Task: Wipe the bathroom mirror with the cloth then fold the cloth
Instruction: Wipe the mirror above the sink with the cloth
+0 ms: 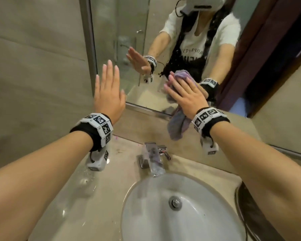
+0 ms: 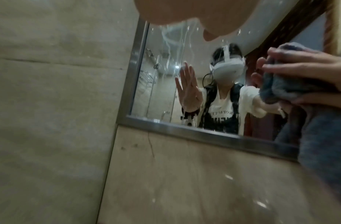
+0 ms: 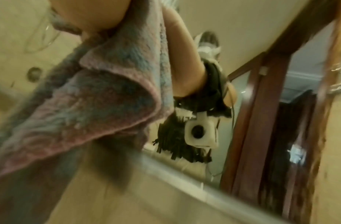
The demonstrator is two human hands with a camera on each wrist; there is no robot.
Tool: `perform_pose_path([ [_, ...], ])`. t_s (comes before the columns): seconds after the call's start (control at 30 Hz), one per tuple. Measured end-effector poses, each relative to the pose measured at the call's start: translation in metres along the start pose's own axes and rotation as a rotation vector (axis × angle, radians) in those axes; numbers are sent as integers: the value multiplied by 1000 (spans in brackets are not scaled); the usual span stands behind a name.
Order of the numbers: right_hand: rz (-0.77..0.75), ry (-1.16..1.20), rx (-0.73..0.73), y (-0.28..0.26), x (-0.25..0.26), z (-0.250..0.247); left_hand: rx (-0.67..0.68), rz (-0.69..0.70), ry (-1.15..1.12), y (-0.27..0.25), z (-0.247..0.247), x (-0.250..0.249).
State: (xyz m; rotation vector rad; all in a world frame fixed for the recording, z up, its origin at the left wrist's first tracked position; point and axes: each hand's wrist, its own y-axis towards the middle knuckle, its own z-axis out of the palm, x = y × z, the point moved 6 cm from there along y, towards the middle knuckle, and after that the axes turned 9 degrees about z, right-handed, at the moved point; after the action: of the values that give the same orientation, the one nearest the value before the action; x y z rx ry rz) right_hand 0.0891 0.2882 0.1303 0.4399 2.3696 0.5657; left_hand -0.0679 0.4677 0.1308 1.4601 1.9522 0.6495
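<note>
The mirror (image 1: 122, 23) hangs in a metal frame above the counter, and its glass shows streaks and drops in the left wrist view (image 2: 161, 72). My right hand (image 1: 186, 96) presses a purple-blue cloth (image 1: 178, 126) against the lower middle of the glass. From the left wrist the fingers (image 2: 303, 65) lie over the bunched cloth (image 2: 280, 84) and the thumb sits under it. A loose end of the cloth (image 3: 100, 98) hangs below the palm. My left hand (image 1: 108, 93) is raised flat with straight fingers near the mirror's left edge, holding nothing.
A chrome faucet (image 1: 153, 157) and a white sink basin (image 1: 146, 197) lie below my arms on the beige counter (image 1: 94, 197). A tiled wall (image 1: 33, 58) stands to the left of the mirror. A dark wooden door frame (image 1: 250, 49) shows in the reflection at the right.
</note>
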Motion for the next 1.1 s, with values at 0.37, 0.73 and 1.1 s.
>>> perform_pose_path([
  [0.37,538,-15,-185,94,-104,-159,-266,127,2,114,-135,-15],
  [0.73,658,-71,-141,160,-130,-222,-444,106,182,152,-251,-7],
  [1.1,866,26,-28,246,-164,-281,-652,119,106,215,-327,36],
])
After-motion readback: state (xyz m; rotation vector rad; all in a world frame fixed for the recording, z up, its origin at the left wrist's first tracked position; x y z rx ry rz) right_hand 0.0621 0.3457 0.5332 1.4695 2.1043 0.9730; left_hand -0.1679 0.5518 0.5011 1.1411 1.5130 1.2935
